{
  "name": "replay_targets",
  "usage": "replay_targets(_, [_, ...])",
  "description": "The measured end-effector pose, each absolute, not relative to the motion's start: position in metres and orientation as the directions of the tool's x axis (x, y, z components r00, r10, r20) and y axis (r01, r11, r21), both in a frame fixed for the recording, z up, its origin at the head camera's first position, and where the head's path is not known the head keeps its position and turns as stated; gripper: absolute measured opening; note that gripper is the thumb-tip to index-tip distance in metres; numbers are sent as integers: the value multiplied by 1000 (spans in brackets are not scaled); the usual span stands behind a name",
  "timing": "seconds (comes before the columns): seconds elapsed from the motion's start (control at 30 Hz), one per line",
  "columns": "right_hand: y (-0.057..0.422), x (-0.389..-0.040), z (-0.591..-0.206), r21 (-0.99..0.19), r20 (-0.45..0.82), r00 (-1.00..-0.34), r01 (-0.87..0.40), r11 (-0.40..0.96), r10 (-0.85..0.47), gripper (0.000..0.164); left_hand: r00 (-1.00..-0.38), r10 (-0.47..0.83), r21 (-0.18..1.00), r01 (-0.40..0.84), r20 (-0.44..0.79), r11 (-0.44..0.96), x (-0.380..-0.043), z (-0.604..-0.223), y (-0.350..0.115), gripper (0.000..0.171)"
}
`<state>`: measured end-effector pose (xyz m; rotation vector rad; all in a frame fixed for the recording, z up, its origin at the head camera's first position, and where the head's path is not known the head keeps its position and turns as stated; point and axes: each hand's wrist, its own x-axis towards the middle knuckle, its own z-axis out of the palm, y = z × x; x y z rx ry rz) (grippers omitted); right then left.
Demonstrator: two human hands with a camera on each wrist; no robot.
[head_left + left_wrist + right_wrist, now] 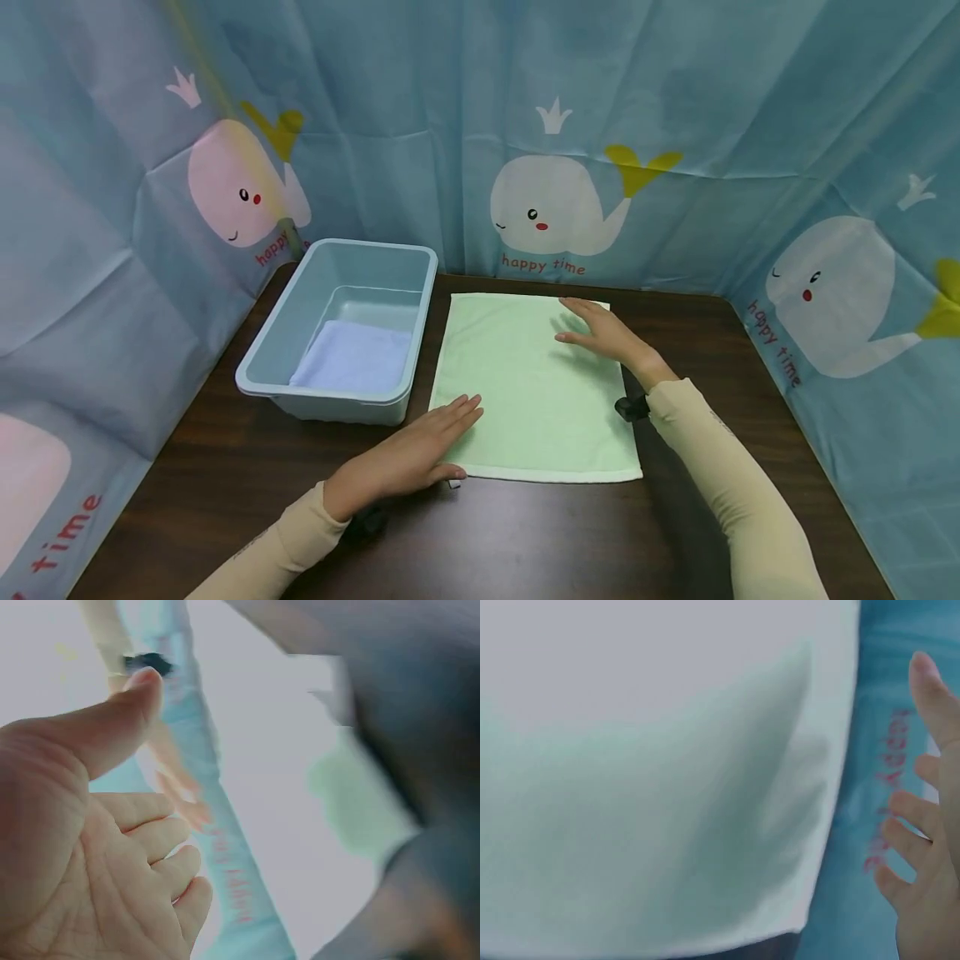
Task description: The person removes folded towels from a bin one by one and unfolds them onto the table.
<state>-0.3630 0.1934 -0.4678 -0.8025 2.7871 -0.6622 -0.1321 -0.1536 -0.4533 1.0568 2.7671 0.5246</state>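
Note:
A pale green towel (532, 392) lies spread flat on the dark wooden table. My left hand (412, 454) is over its near left corner, fingers straight and thumb apart; whether it touches the cloth I cannot tell. Toward the far right corner is my right hand (603, 333), its fingers extended and a shadow falling on the towel beneath. In the right wrist view that hand (922, 825) shows at the right edge, holding nothing. The left wrist view has the left hand (112, 847) with its palm bare.
A light blue plastic basin (337, 400) stands left of the towel, with a folded lavender cloth (356, 354) on its bottom. Behind and beside the table (517, 542) hangs a blue curtain (390, 125) printed with whales. A small white tag (454, 483) pokes out by the left thumb.

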Motion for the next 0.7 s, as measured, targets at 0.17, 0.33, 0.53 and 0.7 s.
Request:
replay_targets(0.17, [165,-363,-447,-542,-5,-842,-450,709,-539,83,-752,658,410,613,40,675,-119,-409,-157,91])
replay_targets(0.33, [130,-365,-427,-591,52,-811,-495,637,-582,77,-785,589,353,615,190,705,-111,-375,-178,89])
replay_targets(0.53, [88,-366,-410,-663,94,-751,-537,521,-654,74,-864,396,314,486,310,816,-115,-364,-227,90])
replay_targets(0.7, [52,-367,-397,-714,106,-704,-545,439,-702,71,-935,205,341,301,290,890,-118,-371,-272,91])
